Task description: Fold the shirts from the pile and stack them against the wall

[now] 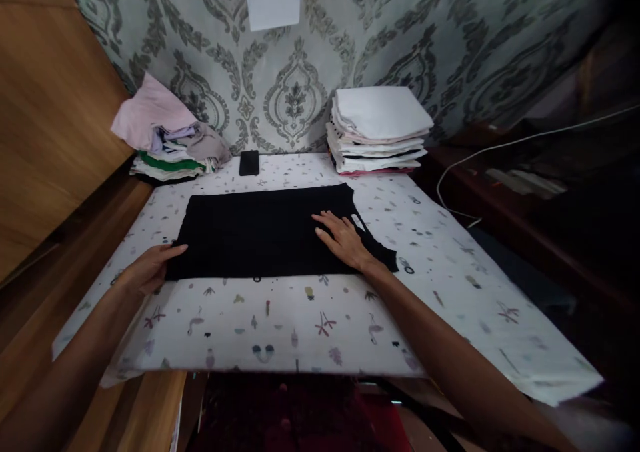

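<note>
A black top (250,233) lies flattened into a long rectangle across the patterned cloth, its neckline and a white label at the right end. My left hand (153,265) grips its near left corner, thumb on top and fingers curled underneath, partly hidden. Resting flat near the neckline, my right hand (343,239) has its fingers spread on the fabric and holds nothing.
A white cloth (295,325) with small printed figures covers the table. At the back stand a loose clothes heap (170,139), a black phone (249,163) and a neat folded stack (380,129). A wooden cabinet (55,105) borders the left; a white cable (493,147) hangs right.
</note>
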